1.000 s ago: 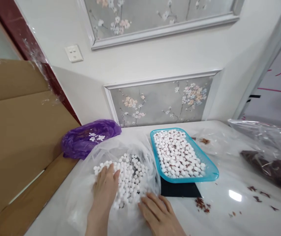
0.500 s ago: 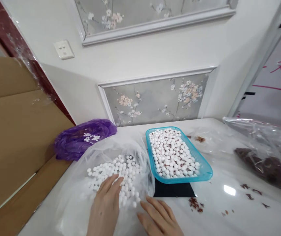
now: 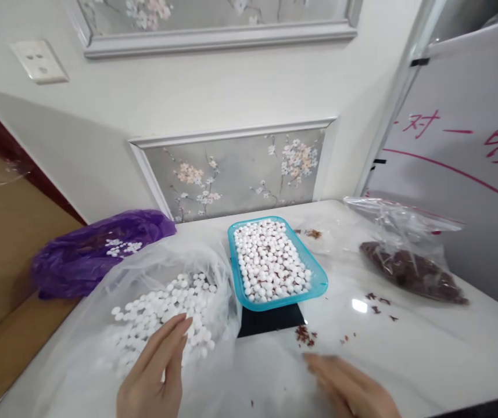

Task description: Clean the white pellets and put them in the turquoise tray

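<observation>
A clear plastic bag [image 3: 100, 325] lies open on the white table, with several small white balls [image 3: 161, 305] spread inside it. My left hand [image 3: 155, 371] rests at the near edge of those balls, fingers extended and touching them. My right hand [image 3: 348, 389] hovers low over the bare table to the right of the bag, blurred, fingers apart and holding nothing. A turquoise tray [image 3: 318, 284] heaped with white balls sits on a black scale [image 3: 270, 319] just beyond the bag.
A purple bag [image 3: 78, 261] with a few white balls lies at the back left. A clear bag of dark red-brown dried pieces [image 3: 409, 270] sits at the right, with crumbs [image 3: 305, 335] scattered near the scale. Cardboard [image 3: 0, 244] stands left; a whiteboard [image 3: 462, 157] stands right.
My right hand has left the bag's edge and swung right over the table. My left hand slid back toward me. The view has panned right.
</observation>
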Motion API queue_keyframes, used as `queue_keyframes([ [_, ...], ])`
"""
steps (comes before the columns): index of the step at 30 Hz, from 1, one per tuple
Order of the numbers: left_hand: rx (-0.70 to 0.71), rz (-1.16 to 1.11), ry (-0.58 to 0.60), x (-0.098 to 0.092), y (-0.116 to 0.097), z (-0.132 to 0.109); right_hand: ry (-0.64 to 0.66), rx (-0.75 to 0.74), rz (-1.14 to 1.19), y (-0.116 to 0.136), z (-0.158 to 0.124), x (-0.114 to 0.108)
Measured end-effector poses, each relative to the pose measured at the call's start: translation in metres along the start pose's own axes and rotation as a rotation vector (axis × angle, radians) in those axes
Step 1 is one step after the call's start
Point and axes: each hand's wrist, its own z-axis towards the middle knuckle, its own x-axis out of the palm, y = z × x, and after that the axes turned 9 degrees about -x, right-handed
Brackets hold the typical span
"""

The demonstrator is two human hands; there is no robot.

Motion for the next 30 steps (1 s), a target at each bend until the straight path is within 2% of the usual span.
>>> queue_keyframes([
  [2, -0.207, -0.192, 0.014, -0.001, -0.019, -0.001, 0.018, 0.178, -0.061, -0.019, -0.002, -0.007],
  [4, -0.482, -0.517, 0.088, 0.003, -0.042, -0.004, 0.095, 0.316, -0.073, -0.034, 0.002, -0.008],
  [6, -0.740, -0.928, 0.249, 0.011, -0.067, -0.008, 0.203, 0.391, -0.037, -0.042, 0.009, -0.005],
  [8, -0.959, -1.295, 0.462, 0.021, -0.091, -0.011, 0.294, 0.435, 0.022, -0.044, 0.016, 0.001],
  [10, -1.165, -1.518, 0.511, 0.029, -0.108, -0.011, 0.351, 0.475, 0.084, -0.042, 0.021, 0.005],
  [12, -1.295, -1.618, 0.543, 0.036, -0.115, -0.010, 0.370, 0.510, 0.140, -0.040, 0.024, 0.008],
  [17, -1.376, -1.585, 0.584, 0.051, -0.108, -0.011, 0.275, 0.577, 0.305, -0.042, 0.020, 0.007],
  [19, -1.390, -1.568, 0.586, 0.058, -0.106, -0.014, 0.314, 0.664, 0.423, -0.036, 0.022, 0.004],
  [21, -1.372, -1.578, 0.596, 0.065, -0.105, -0.018, 0.406, 0.767, 0.587, -0.025, 0.027, 0.002],
  [24, -1.282, -1.648, 0.636, 0.074, -0.104, -0.026, 0.542, 0.785, 0.844, 0.000, 0.040, 0.003],
  [27, -1.147, -1.738, 0.710, 0.081, -0.101, -0.033, 0.512, 0.791, 1.000, 0.018, 0.051, 0.009],
  [30, -1.072, -1.764, 0.754, 0.084, -0.098, -0.035, 0.482, 0.793, 1.041, 0.024, 0.055, 0.015],
])
